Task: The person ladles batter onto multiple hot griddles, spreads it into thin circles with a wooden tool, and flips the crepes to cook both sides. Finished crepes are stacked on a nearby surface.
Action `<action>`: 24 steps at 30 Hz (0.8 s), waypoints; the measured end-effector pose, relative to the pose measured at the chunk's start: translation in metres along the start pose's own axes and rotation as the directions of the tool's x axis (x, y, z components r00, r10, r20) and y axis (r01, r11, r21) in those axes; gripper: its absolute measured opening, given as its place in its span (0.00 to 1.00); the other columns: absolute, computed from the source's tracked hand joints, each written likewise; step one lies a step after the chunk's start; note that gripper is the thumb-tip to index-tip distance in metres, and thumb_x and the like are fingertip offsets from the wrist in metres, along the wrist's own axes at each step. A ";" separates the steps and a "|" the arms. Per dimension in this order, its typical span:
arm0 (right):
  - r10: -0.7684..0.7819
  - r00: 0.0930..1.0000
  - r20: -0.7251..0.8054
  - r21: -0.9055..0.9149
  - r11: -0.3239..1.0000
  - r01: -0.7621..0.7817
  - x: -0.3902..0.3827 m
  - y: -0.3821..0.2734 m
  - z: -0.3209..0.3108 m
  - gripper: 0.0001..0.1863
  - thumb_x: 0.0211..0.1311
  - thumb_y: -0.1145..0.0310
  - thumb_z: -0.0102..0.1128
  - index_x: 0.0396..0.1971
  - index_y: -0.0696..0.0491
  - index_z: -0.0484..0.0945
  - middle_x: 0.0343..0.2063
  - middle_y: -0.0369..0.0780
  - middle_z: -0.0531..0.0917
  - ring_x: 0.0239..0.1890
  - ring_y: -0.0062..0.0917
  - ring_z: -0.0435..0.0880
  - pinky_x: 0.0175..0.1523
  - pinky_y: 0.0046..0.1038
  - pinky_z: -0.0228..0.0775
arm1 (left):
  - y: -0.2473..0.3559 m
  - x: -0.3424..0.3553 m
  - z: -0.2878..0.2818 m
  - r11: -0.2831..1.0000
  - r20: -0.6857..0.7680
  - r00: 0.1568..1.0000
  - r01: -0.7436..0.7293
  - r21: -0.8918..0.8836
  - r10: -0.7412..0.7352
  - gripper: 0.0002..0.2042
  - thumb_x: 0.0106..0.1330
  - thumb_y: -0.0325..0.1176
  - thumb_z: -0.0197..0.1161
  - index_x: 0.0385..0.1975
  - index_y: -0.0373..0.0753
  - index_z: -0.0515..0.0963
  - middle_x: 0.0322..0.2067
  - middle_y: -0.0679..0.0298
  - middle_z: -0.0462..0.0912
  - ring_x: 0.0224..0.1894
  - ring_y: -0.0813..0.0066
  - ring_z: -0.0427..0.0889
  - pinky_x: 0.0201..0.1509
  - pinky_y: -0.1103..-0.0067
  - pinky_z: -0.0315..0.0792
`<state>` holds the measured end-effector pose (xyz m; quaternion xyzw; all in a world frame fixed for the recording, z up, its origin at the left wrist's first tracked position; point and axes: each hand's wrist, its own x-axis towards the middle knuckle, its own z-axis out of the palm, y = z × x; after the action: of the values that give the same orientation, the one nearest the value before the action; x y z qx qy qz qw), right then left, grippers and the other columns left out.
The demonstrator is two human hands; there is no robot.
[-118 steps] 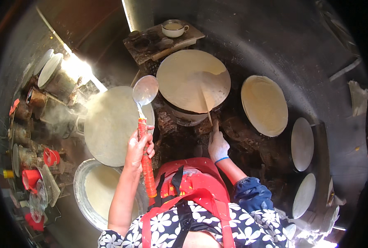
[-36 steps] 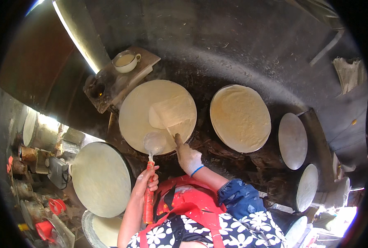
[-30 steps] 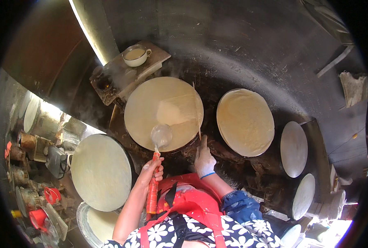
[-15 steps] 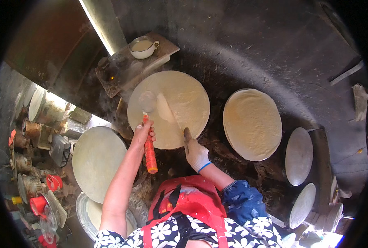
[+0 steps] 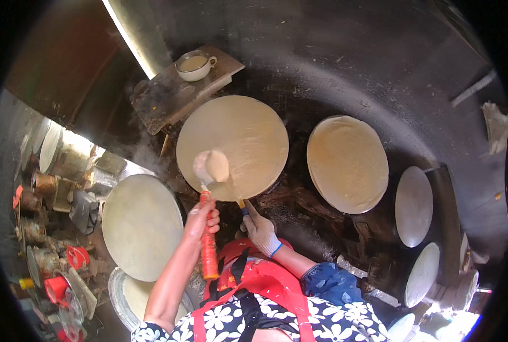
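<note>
Dim interior overall; wall (image 5: 345,51) dark grey with a broad pale sheen. Strong light at a narrow bright slit (image 5: 129,40), upper left, plus blown-out glare at left and lower right, purple fringe on the latter. Middle griddle (image 5: 217,122) evenly lit, deep shadow just below it. Steam (image 5: 145,153) hazes its left side. Ladle bowl (image 5: 200,166) slightly soft. Heavy fisheye: straight edges curve, corners black, left-rim detail mushy.

left fingers (image 5: 213,221) grip a red-handled ladle (image 5: 209,251) over a round griddle (image 5: 184,128), gloved right fingers (image 5: 253,214) a scraper (image 5: 242,204).
</note>
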<state>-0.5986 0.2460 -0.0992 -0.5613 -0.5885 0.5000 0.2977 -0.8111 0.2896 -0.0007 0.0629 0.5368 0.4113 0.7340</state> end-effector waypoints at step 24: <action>-0.181 0.931 -0.318 -0.286 0.954 0.088 0.056 0.023 -0.045 0.31 0.80 0.56 0.48 0.76 0.53 0.61 0.47 0.61 0.84 0.51 0.54 0.85 0.54 0.47 0.76 | 0.054 -0.054 -0.022 0.455 0.723 0.680 0.686 -0.568 -0.123 0.24 0.82 0.32 0.47 0.69 0.19 0.60 0.27 0.63 0.66 0.19 0.79 0.68 0.16 0.82 0.66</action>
<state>-0.5605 0.3080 -0.1174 -0.6323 -0.6272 0.2898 0.3505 -0.8629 0.2812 0.0588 -0.2943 0.0289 0.3655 0.8826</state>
